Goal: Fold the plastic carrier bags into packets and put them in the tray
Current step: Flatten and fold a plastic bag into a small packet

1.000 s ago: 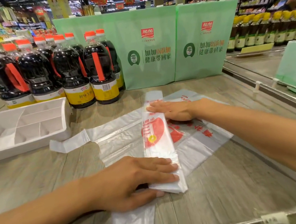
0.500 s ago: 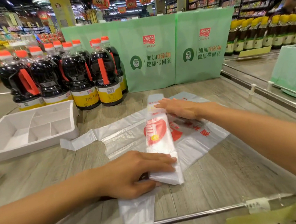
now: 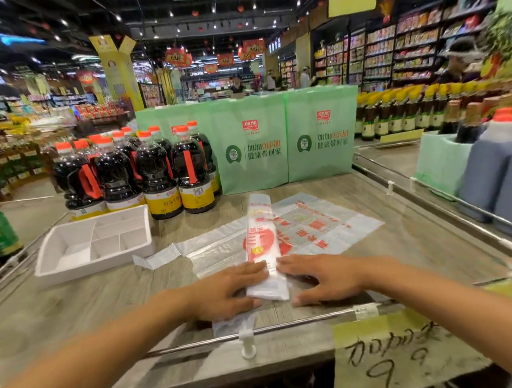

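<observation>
A carrier bag folded into a long narrow strip with red print lies lengthwise on the wooden table. Under it a second carrier bag lies spread flat, one handle reaching left. My left hand rests on the strip's near end from the left, fingers straight on the plastic. My right hand lies flat beside that end on the right, fingertips touching the strip. The white divided tray stands at the left with nothing in it.
Dark sauce bottles and two green paper bags stand along the back of the table. A metal rail runs along the near edge. Large jugs stand on the neighbouring table at the right.
My right hand has come back from the strip's far end to its near end, opposite my left hand. The view has lifted and pulled back.
</observation>
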`<move>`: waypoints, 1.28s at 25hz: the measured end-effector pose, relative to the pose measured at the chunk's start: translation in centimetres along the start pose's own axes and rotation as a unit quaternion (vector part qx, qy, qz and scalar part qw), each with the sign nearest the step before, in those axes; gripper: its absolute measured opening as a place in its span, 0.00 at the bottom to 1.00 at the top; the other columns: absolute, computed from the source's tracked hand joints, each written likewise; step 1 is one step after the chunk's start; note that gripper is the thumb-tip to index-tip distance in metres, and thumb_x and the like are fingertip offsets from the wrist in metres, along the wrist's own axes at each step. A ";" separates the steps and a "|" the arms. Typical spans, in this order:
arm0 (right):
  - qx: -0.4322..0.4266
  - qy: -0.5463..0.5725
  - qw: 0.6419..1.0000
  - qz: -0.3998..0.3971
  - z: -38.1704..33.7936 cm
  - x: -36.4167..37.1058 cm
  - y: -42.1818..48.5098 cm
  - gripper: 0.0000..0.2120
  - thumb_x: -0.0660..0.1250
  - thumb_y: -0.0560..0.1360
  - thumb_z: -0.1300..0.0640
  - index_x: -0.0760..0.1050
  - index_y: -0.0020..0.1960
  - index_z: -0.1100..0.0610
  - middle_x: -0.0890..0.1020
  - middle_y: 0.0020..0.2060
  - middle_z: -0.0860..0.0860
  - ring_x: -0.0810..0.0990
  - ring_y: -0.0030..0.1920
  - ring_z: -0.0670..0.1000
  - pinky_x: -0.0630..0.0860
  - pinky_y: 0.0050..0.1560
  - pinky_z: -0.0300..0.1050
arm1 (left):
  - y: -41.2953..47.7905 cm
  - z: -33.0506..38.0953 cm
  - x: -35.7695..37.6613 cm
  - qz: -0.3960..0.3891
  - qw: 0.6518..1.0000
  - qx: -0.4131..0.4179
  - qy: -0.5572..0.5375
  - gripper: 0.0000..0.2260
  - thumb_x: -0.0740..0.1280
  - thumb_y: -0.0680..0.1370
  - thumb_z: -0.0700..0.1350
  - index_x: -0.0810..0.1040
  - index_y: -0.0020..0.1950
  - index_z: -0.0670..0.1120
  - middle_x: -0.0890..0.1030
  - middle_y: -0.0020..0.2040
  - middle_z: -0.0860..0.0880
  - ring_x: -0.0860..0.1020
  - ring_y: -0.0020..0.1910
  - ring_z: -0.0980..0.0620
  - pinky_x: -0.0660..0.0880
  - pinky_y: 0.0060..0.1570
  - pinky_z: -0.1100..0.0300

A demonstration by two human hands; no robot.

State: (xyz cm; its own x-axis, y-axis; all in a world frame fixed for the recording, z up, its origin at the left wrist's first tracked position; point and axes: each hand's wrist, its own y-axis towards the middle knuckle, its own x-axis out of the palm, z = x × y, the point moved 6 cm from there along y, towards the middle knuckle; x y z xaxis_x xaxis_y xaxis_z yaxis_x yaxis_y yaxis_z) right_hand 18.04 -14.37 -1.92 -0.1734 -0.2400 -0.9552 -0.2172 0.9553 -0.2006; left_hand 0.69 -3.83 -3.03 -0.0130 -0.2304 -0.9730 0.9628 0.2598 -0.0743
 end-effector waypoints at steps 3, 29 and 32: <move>0.007 0.002 1.000 0.007 -0.5 0.0 -0.5 0.39 0.59 0.80 0.32 0.49 0.83 0.45 0.48 0.82 0.40 0.48 0.81 0.43 0.44 0.76 0.39 | -0.2 -0.5 0.6 -0.026 0.999 -0.024 0.014 0.29 0.57 0.84 0.63 0.50 0.82 0.63 0.45 0.83 0.57 0.43 0.82 0.57 0.43 0.81 0.47; 0.015 0.092 0.979 0.180 0.1 -1.7 -0.8 0.20 0.55 0.80 0.33 0.80 0.55 0.43 0.84 0.47 0.42 0.79 0.44 0.41 0.76 0.49 0.43 | 0.2 -0.6 -1.8 0.203 0.974 0.023 -0.093 0.16 0.64 0.81 0.57 0.87 0.53 0.49 0.84 0.52 0.56 0.79 0.47 0.60 0.76 0.46 0.62; 0.003 0.130 0.976 0.177 0.1 -1.6 -0.7 0.22 0.67 0.76 0.34 0.78 0.65 0.43 0.84 0.56 0.39 0.80 0.52 0.37 0.76 0.55 0.38 | 0.5 -0.6 -2.0 0.208 0.970 0.008 -0.129 0.14 0.67 0.82 0.52 0.84 0.41 0.47 0.78 0.42 0.58 0.76 0.41 0.57 0.71 0.40 0.63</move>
State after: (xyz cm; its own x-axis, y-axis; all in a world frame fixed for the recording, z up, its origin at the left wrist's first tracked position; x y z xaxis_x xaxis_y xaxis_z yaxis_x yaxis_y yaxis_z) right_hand 18.56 -14.64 -0.24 -0.4753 0.0694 -0.8771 -0.0947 0.9871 0.1294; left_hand 1.04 -2.69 -1.28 0.4431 -0.3369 -0.8308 0.8743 0.3672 0.3174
